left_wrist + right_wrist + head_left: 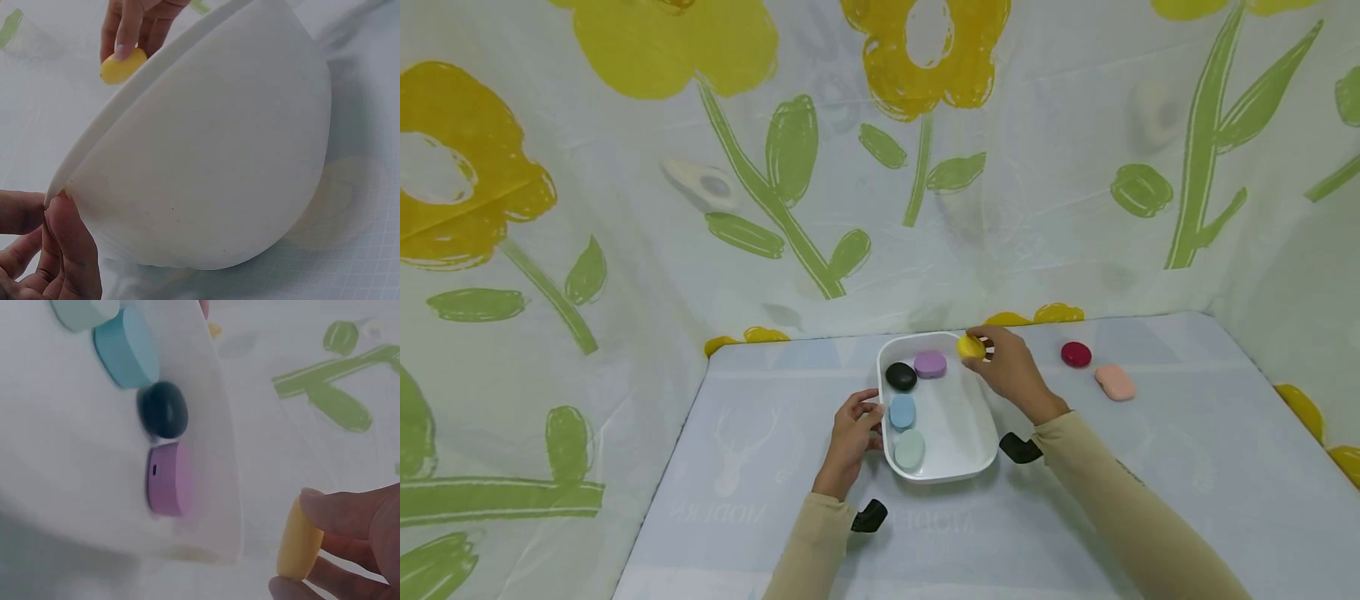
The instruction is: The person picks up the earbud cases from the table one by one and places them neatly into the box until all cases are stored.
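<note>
From the head view, my right hand (pixel 1011 367) pinches a small yellow case (pixel 971 347) between thumb and fingertips, holding it at the far right corner of the white tray (pixel 958 467), just over its rim. My left hand (pixel 852 433) grips the tray's left edge, fingers curled over the rim. Inside the tray, along its left side, lie a black case (pixel 901 377), a blue case (pixel 902 411) and a pale green case (pixel 910 448), with a purple case (pixel 930 363) at the far end. To the right on the table, well apart from the tray, sit a dark red case (pixel 1076 354) and a pink case (pixel 1115 382).

From my left wrist, the tray's white outer wall (pixel 212 162) fills the frame; my thumb (pixel 72 244) presses against its rim. Beyond the rim, my other hand's fingers hold the yellow case (pixel 123 66).

From my right wrist, the yellow case (pixel 299 540) is clamped edge-on between my thumb (pixel 350 512) and a finger below, just outside the tray's corner (pixel 215 506). In the tray the purple case (pixel 170 479), black case (pixel 163 410) and blue case (pixel 127 355) lie in a row.
</note>
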A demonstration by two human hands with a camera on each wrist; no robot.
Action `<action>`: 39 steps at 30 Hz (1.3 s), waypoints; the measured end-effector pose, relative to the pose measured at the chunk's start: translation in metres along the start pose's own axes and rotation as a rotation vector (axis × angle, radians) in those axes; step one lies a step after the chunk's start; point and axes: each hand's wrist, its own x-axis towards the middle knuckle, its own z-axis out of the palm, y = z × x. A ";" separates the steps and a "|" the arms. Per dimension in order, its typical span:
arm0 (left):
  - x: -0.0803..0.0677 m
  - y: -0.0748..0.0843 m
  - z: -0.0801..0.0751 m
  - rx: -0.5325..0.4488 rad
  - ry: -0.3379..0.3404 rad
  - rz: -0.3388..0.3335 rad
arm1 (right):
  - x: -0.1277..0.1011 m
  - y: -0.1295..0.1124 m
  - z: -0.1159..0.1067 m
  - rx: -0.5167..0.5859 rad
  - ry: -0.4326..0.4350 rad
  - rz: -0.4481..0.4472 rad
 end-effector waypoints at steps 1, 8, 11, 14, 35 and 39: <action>0.000 0.000 0.000 -0.001 -0.001 0.001 | 0.000 -0.002 0.001 0.000 -0.008 -0.011; -0.001 0.000 0.001 -0.004 0.001 -0.005 | -0.003 -0.017 0.011 0.002 -0.090 -0.031; -0.001 0.000 0.001 -0.005 0.003 -0.006 | -0.004 -0.021 0.015 -0.007 -0.126 -0.040; -0.002 -0.001 0.001 -0.007 0.003 -0.002 | -0.004 -0.025 0.019 -0.026 -0.157 -0.056; -0.004 -0.002 0.001 -0.004 0.002 0.018 | -0.004 -0.019 0.043 -0.084 -0.244 -0.118; -0.005 -0.003 0.001 -0.004 0.000 0.017 | -0.004 -0.017 0.046 -0.096 -0.241 -0.118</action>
